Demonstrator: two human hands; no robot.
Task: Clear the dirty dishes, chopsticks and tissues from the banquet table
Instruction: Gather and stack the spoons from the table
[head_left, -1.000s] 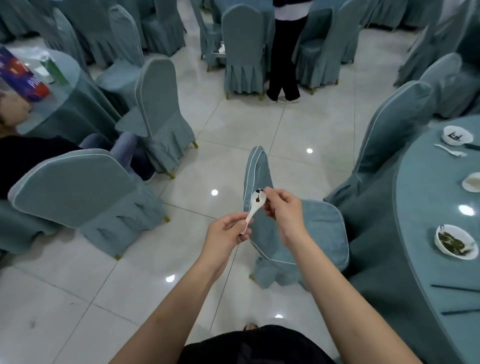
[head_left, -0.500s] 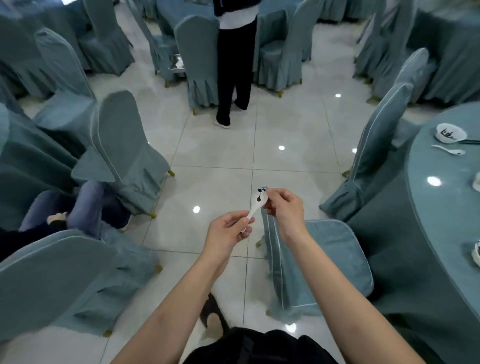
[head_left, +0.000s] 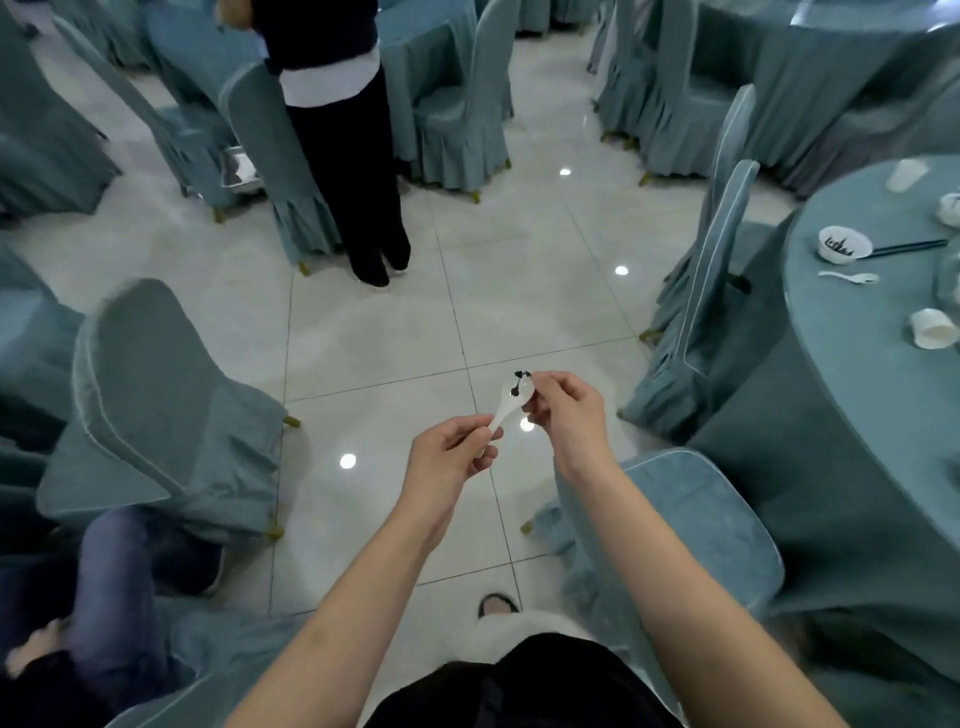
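I hold a white ceramic spoon with dark scraps in its bowl, out over the tiled floor. My left hand grips its handle. My right hand pinches at the rim of the spoon's bowl. At the right, the round banquet table carries a white bowl with dark markings, dark chopsticks, another white spoon, a tipped white cup and a clear cup.
Teal-covered chairs stand around: one left, one right below my arm, two against the table. A person in black trousers stands ahead by a metal tray. Someone sits at lower left.
My view has swung right and tilted down, so the standing person and the chairs slid left and more of the table shows. Both hands keep the spoon held the same way.
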